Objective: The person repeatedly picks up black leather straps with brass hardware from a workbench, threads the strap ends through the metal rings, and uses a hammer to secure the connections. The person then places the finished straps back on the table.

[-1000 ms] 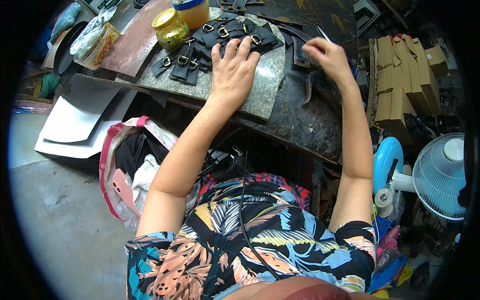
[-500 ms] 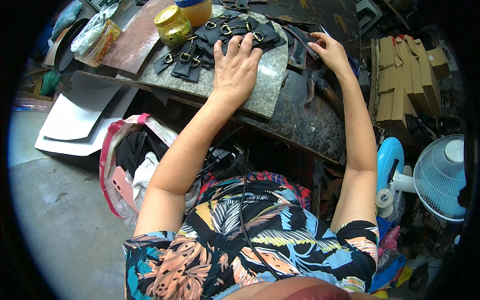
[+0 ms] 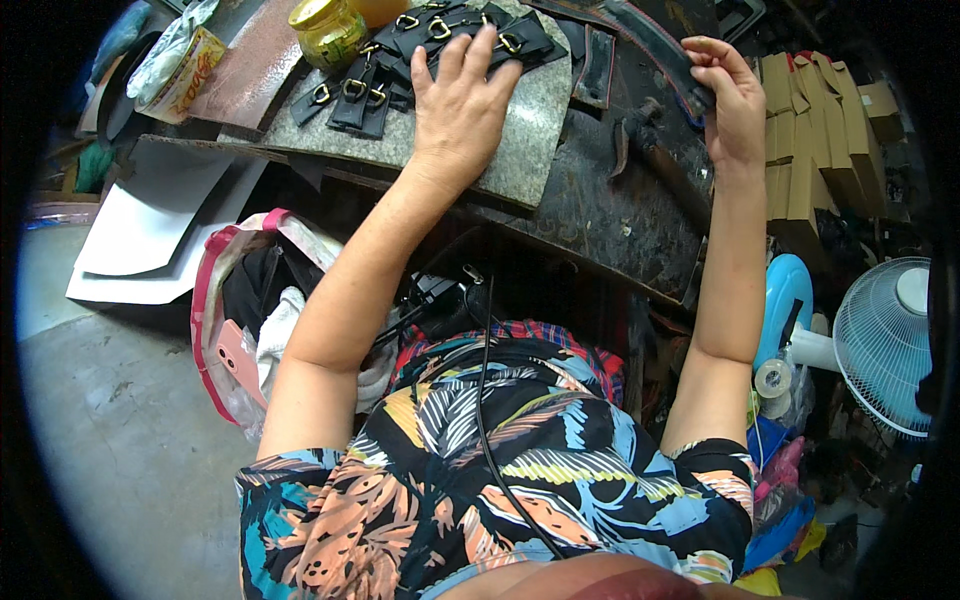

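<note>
Several black leather-like tabs (image 3: 362, 112) with brass-coloured metal rings lie in a spread pile on a speckled grey stone slab (image 3: 530, 150). My left hand (image 3: 458, 105) rests over the right part of this pile, fingers spread, and hides some of the tabs. At the right edge of the workbench, my right hand (image 3: 735, 100) is closed on the end of a long dark strap (image 3: 655, 42) with reddish edges. That strap runs from the fingers up and to the left. Between the hands lies a shorter dark strip (image 3: 595, 68), touched by neither.
A yellow-lidded jar (image 3: 328, 35) stands behind the tabs, beside a brown sheet (image 3: 240, 75). Scraps lie on the dark workbench (image 3: 590, 230). Cardboard pieces (image 3: 800, 150) and a white fan (image 3: 885, 340) are to the right. An open bag (image 3: 205, 330) sits below left.
My right hand has moved right and nearer, closing on the dark strap and drawing it out from among the strips. My left hand stays over the tabs. The view has shifted slightly.
</note>
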A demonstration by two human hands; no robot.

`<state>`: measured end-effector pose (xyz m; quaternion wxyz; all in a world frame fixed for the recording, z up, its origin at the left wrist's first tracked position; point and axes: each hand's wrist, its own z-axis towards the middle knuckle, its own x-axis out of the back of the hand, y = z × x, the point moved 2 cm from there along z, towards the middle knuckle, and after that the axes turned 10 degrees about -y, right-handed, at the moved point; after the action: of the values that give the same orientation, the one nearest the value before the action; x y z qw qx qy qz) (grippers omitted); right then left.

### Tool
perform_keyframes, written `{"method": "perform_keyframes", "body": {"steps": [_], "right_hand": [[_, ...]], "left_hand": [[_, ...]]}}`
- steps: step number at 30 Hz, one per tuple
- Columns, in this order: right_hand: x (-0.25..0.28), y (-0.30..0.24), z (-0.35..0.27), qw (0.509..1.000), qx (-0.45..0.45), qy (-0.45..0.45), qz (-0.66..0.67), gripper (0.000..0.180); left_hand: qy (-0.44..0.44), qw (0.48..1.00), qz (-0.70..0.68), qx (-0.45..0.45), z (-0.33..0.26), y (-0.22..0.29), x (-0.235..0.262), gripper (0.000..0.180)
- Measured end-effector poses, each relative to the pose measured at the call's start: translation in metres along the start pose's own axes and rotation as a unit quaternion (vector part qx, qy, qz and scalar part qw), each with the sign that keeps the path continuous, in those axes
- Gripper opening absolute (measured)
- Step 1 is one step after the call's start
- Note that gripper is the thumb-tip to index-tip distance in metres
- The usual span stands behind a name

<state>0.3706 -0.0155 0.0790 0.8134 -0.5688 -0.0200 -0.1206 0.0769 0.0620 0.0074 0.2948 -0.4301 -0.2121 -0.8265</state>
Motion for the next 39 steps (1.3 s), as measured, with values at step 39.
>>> {"method": "perform_keyframes", "body": {"steps": [39], "right_hand": [[-0.134,0.024,-0.054,0.941,-0.004,-0.14,-0.308,0.02]], "left_hand": [[-0.093,0.968,-0.199,0.125,-0.084,-0.027,0.066,0.027]]}}
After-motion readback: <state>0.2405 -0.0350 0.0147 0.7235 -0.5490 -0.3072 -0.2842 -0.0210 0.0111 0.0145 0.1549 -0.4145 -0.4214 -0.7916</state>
